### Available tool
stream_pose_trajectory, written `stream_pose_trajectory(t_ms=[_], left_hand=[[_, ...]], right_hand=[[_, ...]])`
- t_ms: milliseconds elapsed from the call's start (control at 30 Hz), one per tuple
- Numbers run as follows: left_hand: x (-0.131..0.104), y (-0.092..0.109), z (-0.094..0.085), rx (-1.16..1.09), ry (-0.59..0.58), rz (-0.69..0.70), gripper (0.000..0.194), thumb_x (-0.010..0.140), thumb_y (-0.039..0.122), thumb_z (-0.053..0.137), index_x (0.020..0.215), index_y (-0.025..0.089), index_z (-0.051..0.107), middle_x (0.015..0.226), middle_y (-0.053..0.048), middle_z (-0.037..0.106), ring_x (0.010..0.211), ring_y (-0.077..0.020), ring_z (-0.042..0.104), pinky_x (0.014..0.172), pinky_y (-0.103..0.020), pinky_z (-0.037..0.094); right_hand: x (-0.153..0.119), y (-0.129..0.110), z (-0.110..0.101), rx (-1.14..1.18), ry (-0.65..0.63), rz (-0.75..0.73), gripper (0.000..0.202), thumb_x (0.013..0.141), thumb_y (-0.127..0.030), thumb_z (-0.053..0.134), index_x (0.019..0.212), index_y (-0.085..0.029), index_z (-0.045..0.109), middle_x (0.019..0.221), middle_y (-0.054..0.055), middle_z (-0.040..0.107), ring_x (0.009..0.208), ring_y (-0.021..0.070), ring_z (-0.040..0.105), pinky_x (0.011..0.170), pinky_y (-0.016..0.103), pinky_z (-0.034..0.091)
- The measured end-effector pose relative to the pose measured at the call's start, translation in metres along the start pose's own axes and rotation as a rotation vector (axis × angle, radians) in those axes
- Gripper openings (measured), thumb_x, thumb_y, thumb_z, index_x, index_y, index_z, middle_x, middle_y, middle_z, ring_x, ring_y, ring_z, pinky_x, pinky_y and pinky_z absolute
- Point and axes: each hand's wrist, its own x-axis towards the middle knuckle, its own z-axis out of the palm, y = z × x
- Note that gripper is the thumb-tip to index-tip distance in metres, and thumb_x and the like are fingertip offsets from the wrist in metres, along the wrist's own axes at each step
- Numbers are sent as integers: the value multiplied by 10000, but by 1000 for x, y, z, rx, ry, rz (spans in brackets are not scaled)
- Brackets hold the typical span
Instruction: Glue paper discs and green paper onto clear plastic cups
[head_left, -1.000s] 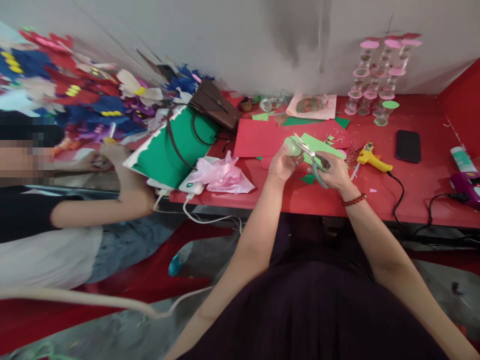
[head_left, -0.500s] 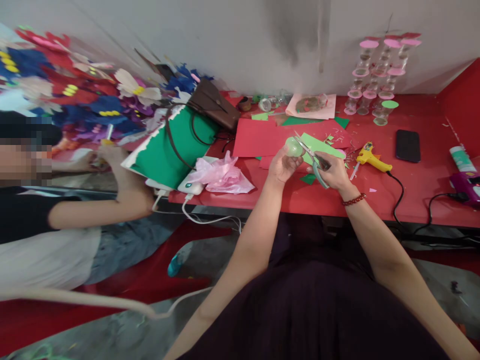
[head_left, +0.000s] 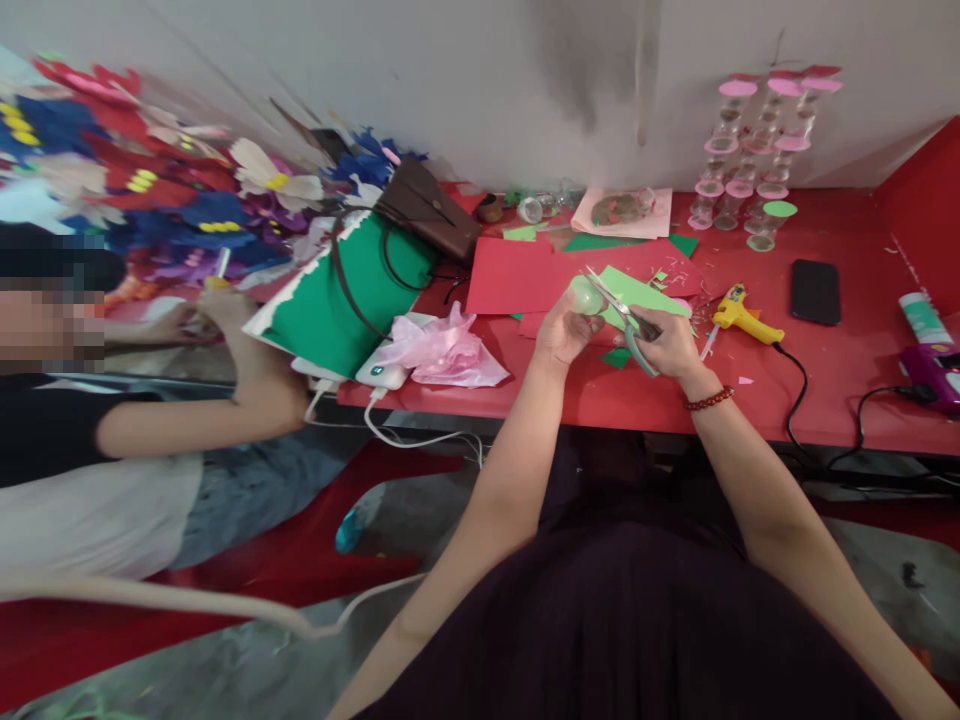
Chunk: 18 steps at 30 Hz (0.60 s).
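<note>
In my left hand (head_left: 564, 328) is a small clear plastic cup-like piece (head_left: 587, 296) with a light green face, gripped between thumb and fingers. My right hand (head_left: 664, 340) is closed round the handles of a pair of scissors (head_left: 616, 306). Their blades point up and left, lying close along the right edge of the green face; whether they touch it I cannot tell. Behind the scissors lies a light green paper sheet (head_left: 643, 290) on top of red paper (head_left: 510, 275). Paper scraps (head_left: 679, 268) are scattered beside it.
A yellow glue gun (head_left: 750, 318) and a black phone (head_left: 816, 292) lie to the right. Stacked clear cups with pink discs (head_left: 739, 140) stand against the wall. A pink plastic bag (head_left: 450, 350), a power bank (head_left: 381, 374) and a brown bag (head_left: 431, 210) are left. A co-worker (head_left: 202, 425) sits further left.
My left hand has turned the green-faced piece very slightly and the scissor blades have shifted a little left. Everything else looks the same.
</note>
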Motion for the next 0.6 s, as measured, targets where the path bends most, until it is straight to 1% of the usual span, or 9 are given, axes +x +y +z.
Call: stream_pose_trajectory(t_ms=[67,133,333,433,600], left_hand=[[1,0,0,14,25,-3,110,974,292,650,940,189,671,798,-39,746,711,-162,715,601,-266,460],[2,0,-2,25,44,-6,142,944,334,704,957,196,670,812,-37,756,736,-170,730,629,-272,472],[9,0,-8,41,56,-14,209,913,392,745,921,198,666,736,-26,733,749,-177,748,628,-263,463],[10,1,-10,42,77,-3,232,892,412,769,949,206,679,713,-11,722,666,-148,711,599,-259,442],[12,1,-10,31,85,24,230,897,419,758,965,211,687,708,-6,715,604,-126,659,560,-264,406]], right_hand=[[0,0,-1,7,-12,8,565,763,-551,815,1154,-145,837,696,5,643,618,141,472,640,303,444],[0,0,-1,14,-28,29,581,761,-568,813,1152,-139,837,663,-12,598,608,132,440,625,293,426],[1,-2,-1,24,-60,83,557,748,-583,815,1099,-151,844,629,-37,533,605,116,362,590,270,384],[1,-2,0,27,-56,103,568,728,-566,832,1105,-141,845,626,-38,546,606,114,363,593,267,395],[1,2,0,27,-39,111,557,711,-531,835,1089,-122,848,695,-5,648,621,121,417,612,266,402]])
